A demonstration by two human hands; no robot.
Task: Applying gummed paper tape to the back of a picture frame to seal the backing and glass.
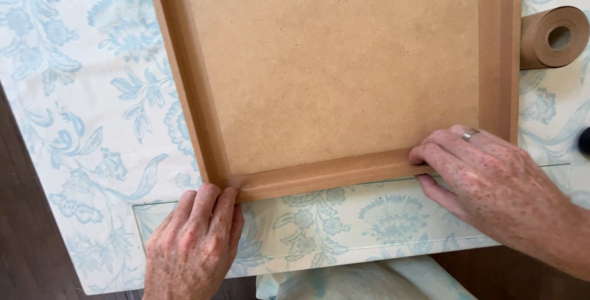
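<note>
From the head camera, the left hand (193, 245) presses its fingertips, held together, on the near-left corner of a brown board (332, 60) edged with brown paper tape (319, 174). The right hand (485, 183) lies flat, fingers together, on the tape's near-right end. The board lies on a blue-flowered cloth (92, 122) — a tape roll (553, 36) sits at the far right. Steady, even pressure along the strip, corner first, would likely bed it smoothly — it looks matte and faintly creased.

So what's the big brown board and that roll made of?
The board looks like pressed fibreboard: flat, matt, finely speckled tan. The roll looks like brown paper tape, matt, wound round a hollow core; it matches the strips along the board's edges.
</note>
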